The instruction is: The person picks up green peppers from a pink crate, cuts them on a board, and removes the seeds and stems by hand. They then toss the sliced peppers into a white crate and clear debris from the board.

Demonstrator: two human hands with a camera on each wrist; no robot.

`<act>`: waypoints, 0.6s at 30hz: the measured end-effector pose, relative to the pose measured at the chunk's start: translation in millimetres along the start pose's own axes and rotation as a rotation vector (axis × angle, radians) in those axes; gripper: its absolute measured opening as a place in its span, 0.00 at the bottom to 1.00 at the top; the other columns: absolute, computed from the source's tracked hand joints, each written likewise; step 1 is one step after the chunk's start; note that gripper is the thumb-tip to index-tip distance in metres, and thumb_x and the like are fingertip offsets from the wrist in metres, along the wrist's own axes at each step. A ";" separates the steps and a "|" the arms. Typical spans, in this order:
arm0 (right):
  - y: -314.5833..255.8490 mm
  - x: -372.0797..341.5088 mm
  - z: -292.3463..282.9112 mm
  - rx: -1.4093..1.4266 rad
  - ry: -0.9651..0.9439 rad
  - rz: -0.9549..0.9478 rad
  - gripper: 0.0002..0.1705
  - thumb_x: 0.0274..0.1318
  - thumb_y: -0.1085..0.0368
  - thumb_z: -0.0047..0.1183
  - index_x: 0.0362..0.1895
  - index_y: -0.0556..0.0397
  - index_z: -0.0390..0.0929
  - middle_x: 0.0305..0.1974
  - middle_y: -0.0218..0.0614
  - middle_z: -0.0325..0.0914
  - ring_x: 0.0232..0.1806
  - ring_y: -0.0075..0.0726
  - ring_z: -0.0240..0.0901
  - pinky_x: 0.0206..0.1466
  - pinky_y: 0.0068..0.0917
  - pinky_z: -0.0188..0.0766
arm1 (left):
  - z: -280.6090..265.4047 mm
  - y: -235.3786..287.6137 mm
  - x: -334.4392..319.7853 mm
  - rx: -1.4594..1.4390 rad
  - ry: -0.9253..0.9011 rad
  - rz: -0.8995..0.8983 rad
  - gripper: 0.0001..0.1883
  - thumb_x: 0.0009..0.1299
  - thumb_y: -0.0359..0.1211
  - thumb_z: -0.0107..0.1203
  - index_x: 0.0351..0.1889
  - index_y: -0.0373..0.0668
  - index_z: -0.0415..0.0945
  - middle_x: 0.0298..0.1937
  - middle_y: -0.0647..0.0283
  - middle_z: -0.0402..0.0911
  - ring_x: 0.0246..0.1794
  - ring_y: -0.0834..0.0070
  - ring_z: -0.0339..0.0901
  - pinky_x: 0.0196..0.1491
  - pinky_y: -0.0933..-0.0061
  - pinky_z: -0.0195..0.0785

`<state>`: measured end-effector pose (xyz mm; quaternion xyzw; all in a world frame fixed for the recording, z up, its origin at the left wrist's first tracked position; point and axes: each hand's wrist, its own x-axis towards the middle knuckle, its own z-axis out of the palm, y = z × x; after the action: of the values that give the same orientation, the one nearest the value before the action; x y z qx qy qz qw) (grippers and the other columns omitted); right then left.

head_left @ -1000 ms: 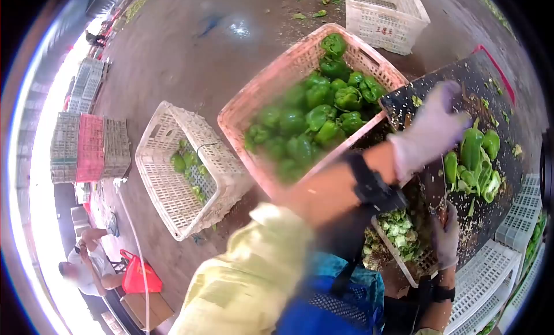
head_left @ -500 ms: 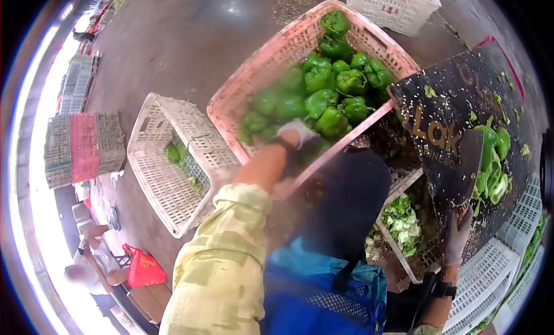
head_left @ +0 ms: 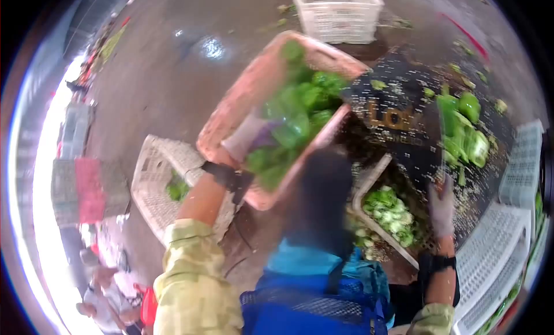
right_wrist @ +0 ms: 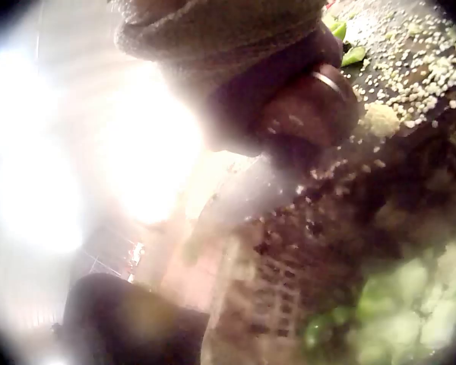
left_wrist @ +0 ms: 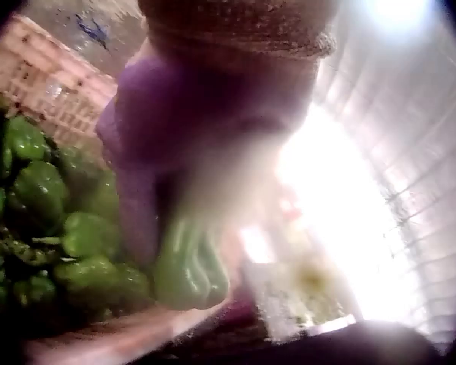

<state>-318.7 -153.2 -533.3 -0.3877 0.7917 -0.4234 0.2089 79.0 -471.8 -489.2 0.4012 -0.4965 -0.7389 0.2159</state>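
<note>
Over the pink crate (head_left: pixel 229 112), my gloved left hand (head_left: pixel 249 137) grips a green pepper (head_left: pixel 287 116), blurred by motion. In the left wrist view, the lower end of that pepper (left_wrist: pixel 188 268) shows below the purple-stained glove (left_wrist: pixel 205 103). Gloved too, my right hand (head_left: pixel 441 209) holds a knife by its brown handle (right_wrist: pixel 308 114) at the near edge of the dark board (head_left: pixel 392 95). The knife blade (head_left: pixel 430 136) points away across the board. Just right of the blade lie several peppers (head_left: pixel 460 133) among scattered seeds.
A white crate (head_left: pixel 154 185) with some green pieces stands at the left, another (head_left: pixel 340 17) at the top. Below the board is a container of pale green trimmings (head_left: pixel 389 213). Pale crates (head_left: pixel 493 254) line the right. People (head_left: pixel 107 300) are at the lower left.
My left hand went from above the board down into the pepper crate and now holds a pepper there. The right hand stays at the board's edge with the knife. The head view has shifted.
</note>
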 end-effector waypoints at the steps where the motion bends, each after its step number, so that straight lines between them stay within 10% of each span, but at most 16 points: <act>1: -19.9 -2.0 -4.3 -0.071 -0.025 0.062 0.30 0.58 0.67 0.52 0.62 0.64 0.59 0.53 0.52 0.72 0.53 0.39 0.71 0.54 0.30 0.68 | 31.0 34.6 0.4 -0.002 -0.054 -0.072 0.30 0.68 0.27 0.53 0.65 0.51 0.51 0.57 0.56 0.67 0.54 0.59 0.73 0.40 0.50 0.79; 5: -77.7 -17.7 -20.8 -0.020 -0.060 0.264 0.26 0.58 0.68 0.53 0.59 0.60 0.62 0.44 0.42 0.76 0.36 0.29 0.73 0.36 0.27 0.71 | 143.6 69.8 49.9 -0.082 -0.460 -0.109 0.32 0.66 0.29 0.56 0.65 0.47 0.51 0.58 0.55 0.67 0.54 0.59 0.73 0.43 0.55 0.79; 9: -117.1 -35.7 -38.5 0.202 0.052 0.314 0.24 0.59 0.71 0.50 0.59 0.55 0.61 0.34 0.30 0.73 0.27 0.17 0.63 0.28 0.18 0.64 | 245.4 34.2 84.7 0.270 -0.487 0.109 0.32 0.64 0.30 0.53 0.66 0.42 0.54 0.52 0.57 0.72 0.46 0.68 0.76 0.41 0.66 0.77; 18: -133.7 -61.4 -45.1 -0.350 0.056 0.046 0.25 0.56 0.62 0.54 0.58 0.53 0.65 0.33 0.50 0.79 0.36 0.56 0.78 0.39 0.40 0.73 | 289.2 -34.7 91.7 0.504 -0.163 0.110 0.33 0.65 0.35 0.53 0.63 0.34 0.48 0.47 0.37 0.75 0.49 0.44 0.74 0.52 0.58 0.65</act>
<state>-252.4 -127.3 -396.8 -0.3880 0.8675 -0.2849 0.1254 -205.4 -361.2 -501.8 0.3538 -0.7015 -0.6091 0.1083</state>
